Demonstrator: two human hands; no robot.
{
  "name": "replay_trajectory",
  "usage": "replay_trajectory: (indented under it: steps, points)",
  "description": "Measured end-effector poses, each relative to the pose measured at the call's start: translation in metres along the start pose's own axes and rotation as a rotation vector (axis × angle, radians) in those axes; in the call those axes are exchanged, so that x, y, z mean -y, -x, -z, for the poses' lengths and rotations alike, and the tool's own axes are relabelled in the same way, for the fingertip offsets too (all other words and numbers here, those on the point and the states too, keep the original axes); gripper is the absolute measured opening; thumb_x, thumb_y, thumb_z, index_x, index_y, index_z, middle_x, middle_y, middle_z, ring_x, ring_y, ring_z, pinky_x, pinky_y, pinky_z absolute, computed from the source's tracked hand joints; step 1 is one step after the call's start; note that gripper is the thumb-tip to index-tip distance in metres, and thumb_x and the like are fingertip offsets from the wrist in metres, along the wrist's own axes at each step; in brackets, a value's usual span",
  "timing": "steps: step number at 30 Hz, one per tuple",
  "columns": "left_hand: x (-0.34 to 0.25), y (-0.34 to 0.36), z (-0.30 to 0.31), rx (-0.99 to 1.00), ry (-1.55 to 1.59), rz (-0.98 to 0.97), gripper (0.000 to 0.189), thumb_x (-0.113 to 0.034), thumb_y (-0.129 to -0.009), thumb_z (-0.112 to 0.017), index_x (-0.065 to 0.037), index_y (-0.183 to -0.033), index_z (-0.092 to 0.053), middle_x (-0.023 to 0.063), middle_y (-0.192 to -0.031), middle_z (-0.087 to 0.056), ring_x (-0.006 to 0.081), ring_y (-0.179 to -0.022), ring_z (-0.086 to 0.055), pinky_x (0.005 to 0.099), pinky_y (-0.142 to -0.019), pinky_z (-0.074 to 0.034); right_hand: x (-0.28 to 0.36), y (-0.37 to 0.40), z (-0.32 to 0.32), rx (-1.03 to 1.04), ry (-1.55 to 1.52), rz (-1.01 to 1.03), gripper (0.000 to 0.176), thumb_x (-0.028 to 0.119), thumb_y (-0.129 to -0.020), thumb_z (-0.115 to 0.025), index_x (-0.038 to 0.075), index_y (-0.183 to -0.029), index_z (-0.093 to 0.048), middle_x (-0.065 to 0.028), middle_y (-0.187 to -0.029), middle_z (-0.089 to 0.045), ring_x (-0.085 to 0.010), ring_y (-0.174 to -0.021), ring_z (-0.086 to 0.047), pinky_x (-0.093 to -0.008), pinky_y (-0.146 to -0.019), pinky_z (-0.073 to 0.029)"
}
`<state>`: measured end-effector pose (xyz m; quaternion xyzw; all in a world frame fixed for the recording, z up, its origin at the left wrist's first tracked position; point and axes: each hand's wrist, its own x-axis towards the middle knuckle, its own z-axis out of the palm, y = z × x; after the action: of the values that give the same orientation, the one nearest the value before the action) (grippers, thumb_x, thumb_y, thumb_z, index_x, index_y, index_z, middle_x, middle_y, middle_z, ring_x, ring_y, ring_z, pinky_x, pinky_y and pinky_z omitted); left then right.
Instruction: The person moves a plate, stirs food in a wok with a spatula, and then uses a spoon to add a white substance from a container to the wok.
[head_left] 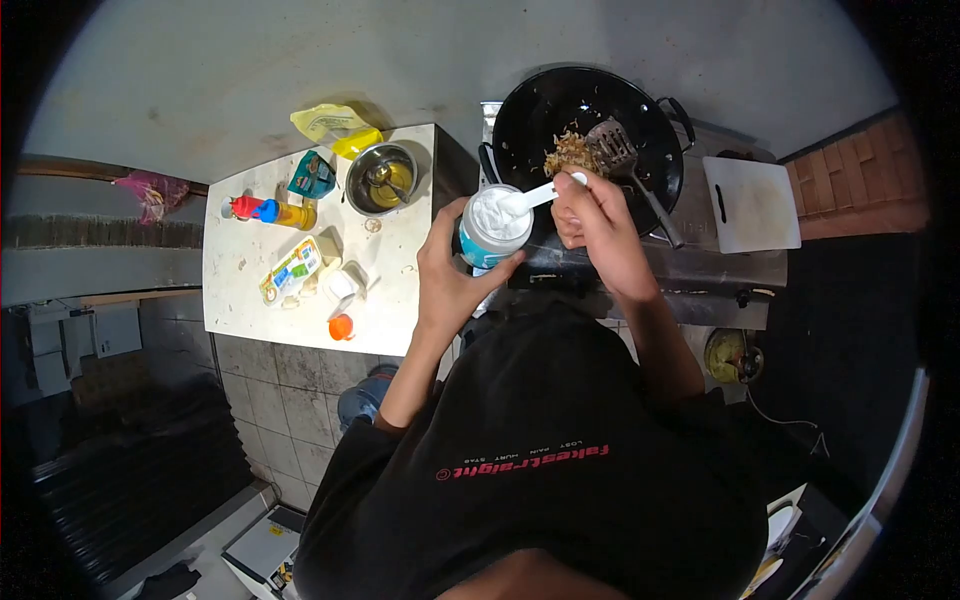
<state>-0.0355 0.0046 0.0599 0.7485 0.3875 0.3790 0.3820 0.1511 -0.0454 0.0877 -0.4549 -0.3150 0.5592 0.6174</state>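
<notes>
My left hand (457,278) is wrapped round an open jar (484,246) with a teal label and white powder inside. Between thumb and fingers, my right hand (598,222) pinches the handle of a white spoon (541,195), whose bowl end lies in the powder at the jar's mouth. Just beyond both hands is a black wok (540,108) holding browned, chopped food (568,152). A slotted metal spatula (614,148) rests in the wok, its handle leaning over the near right rim.
Left on the white table (385,310) are a metal bowl (380,180) with yellow liquid, a yellow bag (335,128), a teal pouch (312,175), sauce bottles (285,213), an egg-like carton (291,269) and an orange cap (341,327). A white cutting board (755,205) lies right of the wok.
</notes>
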Motion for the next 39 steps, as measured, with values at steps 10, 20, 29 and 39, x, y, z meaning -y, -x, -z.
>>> replay_trajectory:
  steps: [10,20,29,39]
  points:
    - [0.008,0.008,0.001,0.010,0.024,0.065,0.064,-0.015,-0.066,-0.088,0.002,-0.118,-0.055,0.0181,-0.108,-0.066,0.0272,-0.102,-0.067,0.0354,-0.089,-0.051,0.000,-0.002,0.015,0.012,0.256,0.156,0.027,0.018,-0.104,-0.049,0.007,-0.079,-0.046,0.0037,-0.063,-0.035,-0.0034,-0.056,-0.031,-0.0244,-0.050,-0.027]
    - [0.003,0.008,-0.004,-0.036,-0.028,-0.063,0.066,-0.013,-0.064,-0.089,0.002,-0.118,-0.054,0.0188,-0.108,-0.065,0.0326,-0.101,-0.066,0.0379,-0.088,-0.052,0.007,0.006,-0.012,-0.011,0.804,0.359,0.023,0.014,-0.098,-0.056,-0.002,-0.082,-0.051,-0.0135,-0.057,-0.048,-0.0146,-0.049,-0.040,-0.0326,-0.048,-0.034]
    - [0.002,0.007,-0.002,-0.030,-0.050,-0.048,0.066,-0.013,-0.064,-0.089,0.002,-0.118,-0.055,0.0193,-0.109,-0.065,0.0331,-0.101,-0.066,0.0379,-0.088,-0.052,-0.010,-0.005,-0.003,-0.007,0.710,0.313,0.028,0.020,-0.100,-0.055,-0.002,-0.081,-0.050,-0.0117,-0.057,-0.041,-0.0140,-0.052,-0.035,-0.0327,-0.050,-0.033]
    - [0.005,0.004,-0.001,-0.033,-0.052,-0.024,0.066,-0.013,-0.064,-0.089,0.002,-0.119,-0.055,0.0181,-0.110,-0.065,0.0313,-0.102,-0.066,0.0371,-0.089,-0.051,0.007,-0.003,-0.001,0.027,0.776,0.357,0.026,0.015,-0.099,-0.055,0.000,-0.079,-0.048,-0.0111,-0.060,-0.041,-0.0131,-0.052,-0.036,-0.0323,-0.048,-0.032]
